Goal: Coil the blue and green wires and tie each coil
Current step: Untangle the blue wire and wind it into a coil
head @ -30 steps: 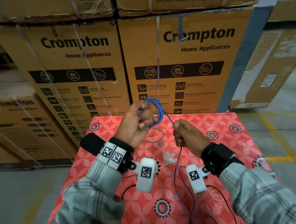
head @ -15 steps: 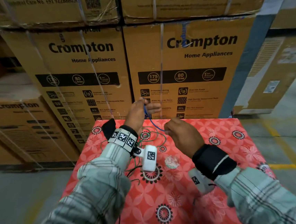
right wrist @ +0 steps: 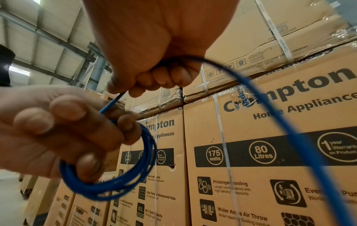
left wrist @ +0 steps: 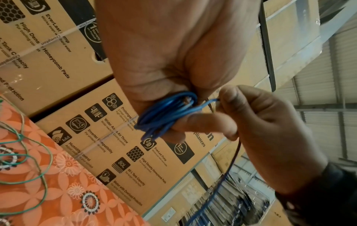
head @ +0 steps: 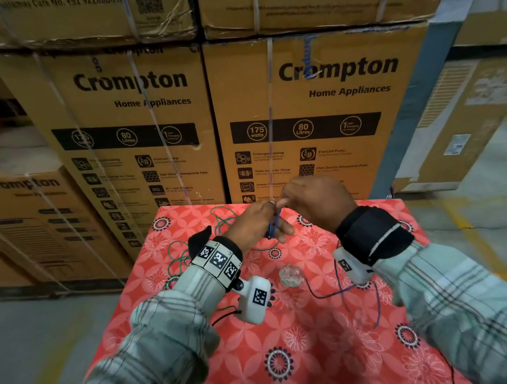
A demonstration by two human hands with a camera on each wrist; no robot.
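Note:
My left hand (head: 256,222) holds a small coil of blue wire (left wrist: 164,114) above the far part of the red table; the coil's loops (right wrist: 119,180) hang below its curled fingers. Just right of it, my right hand (head: 315,201) pinches the loose strand of the same blue wire (right wrist: 112,104) close to the coil. The rest of that strand (head: 342,288) trails down under my right wrist onto the cloth. The green wire (head: 224,222) lies loose and tangled on the table behind and left of my left hand, also seen in the left wrist view (left wrist: 29,152).
The table has a red flowered cloth (head: 293,358). A small clear crumpled wrapper (head: 290,275) lies at its middle. Tall stacked Crompton cartons (head: 315,108) stand right behind the table. Concrete floor lies on both sides.
Both hands have come lower and closer together over the far end of the table. The right hand moved up beside the coil, and the free blue strand is now shorter.

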